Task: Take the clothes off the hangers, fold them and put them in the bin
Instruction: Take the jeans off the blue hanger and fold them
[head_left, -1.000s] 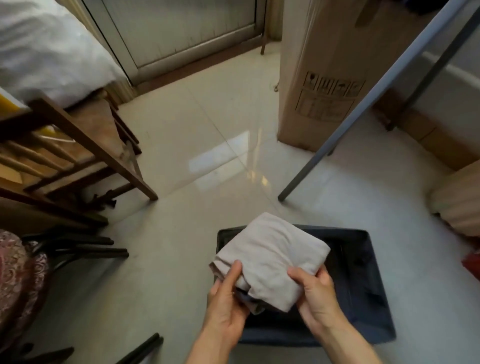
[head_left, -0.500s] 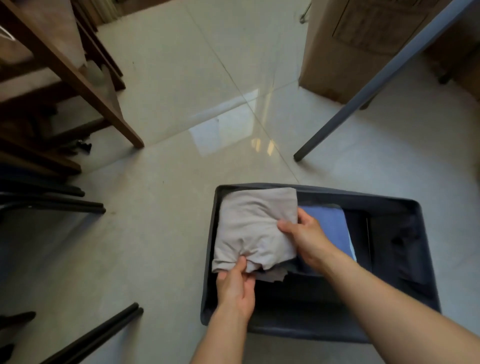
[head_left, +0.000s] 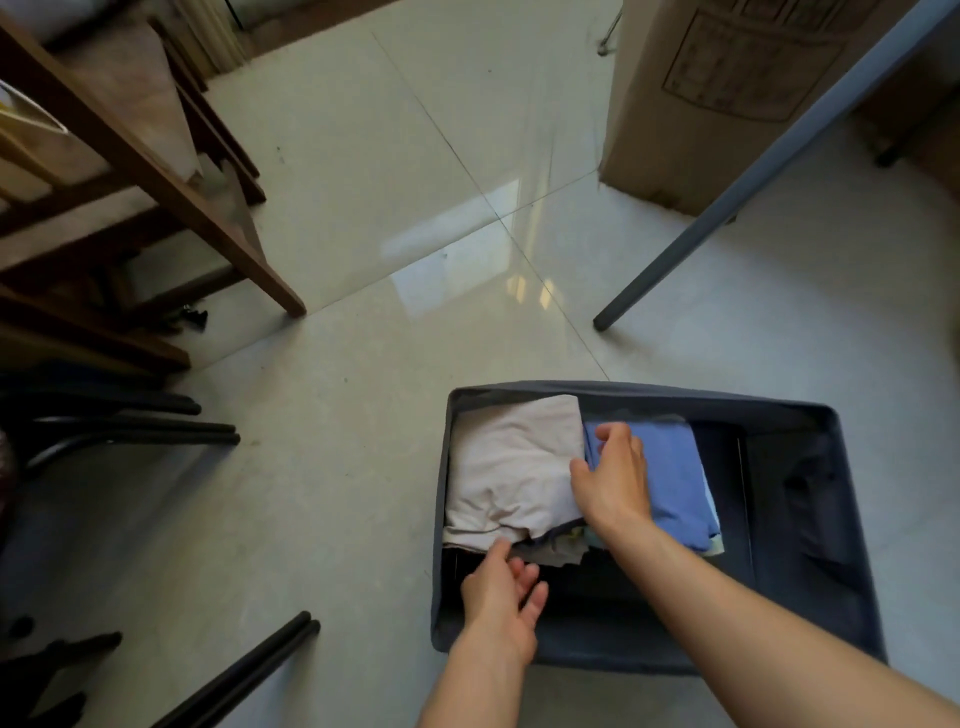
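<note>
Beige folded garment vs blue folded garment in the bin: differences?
Position: the beige folded garment lies against the left wall of the dark fabric bin; the blue folded garment lies to its right, nearer the middle.
Neatness: the beige one's near edge is rumpled; the blue one's edges run straighter.
Hands: the left hand is at the beige one only; the right hand rests across both.
Shared: both folded, inside the bin.

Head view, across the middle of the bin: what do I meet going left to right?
In order: bin's left wall → beige folded garment → right hand → blue folded garment → bin's right wall.
</note>
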